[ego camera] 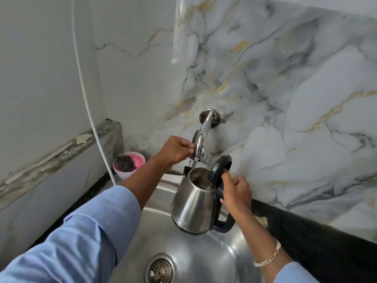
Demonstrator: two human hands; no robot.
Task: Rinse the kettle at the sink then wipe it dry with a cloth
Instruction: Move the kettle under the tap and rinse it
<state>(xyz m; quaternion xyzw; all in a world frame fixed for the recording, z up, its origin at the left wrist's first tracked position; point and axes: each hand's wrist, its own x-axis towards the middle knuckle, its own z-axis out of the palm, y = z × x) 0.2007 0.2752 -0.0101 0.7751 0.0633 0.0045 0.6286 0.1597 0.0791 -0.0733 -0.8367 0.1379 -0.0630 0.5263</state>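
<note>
1. The kettle (193, 203) is held in the air above the sink (204, 260), just below the tap (201, 139) that comes out of the marbled wall (285, 78).
2. Its body is brushed steel, wider at the base and narrowing toward the mouth, with a small badge low on the side and a dark band around the bottom edge.
3. The black lid (221, 167) stands flipped open behind the mouth, so the shiny inside shows; the black spout points toward the tap's outlet.
4. A black loop handle runs down the side nearest the right hand (237, 193).
5. The right hand's fingers are wrapped around the upper part of that handle, one fingertip touching the raised lid; the kettle tilts slightly.
6. The left hand (175, 149) is at the tap, fingers closed on its lever beside the outlet.
7. Whether water is running I cannot tell.
8. The sink is stainless steel with a round drain strainer (161, 269) near the bottom edge.
9. A pink bowl (129, 165) holding something dark sits on the table at the sink's back left corner, beside a white cord (87, 99).
10. Both sleeves are light blue; a chain bracelet (269, 256) circles the right wrist.
</note>
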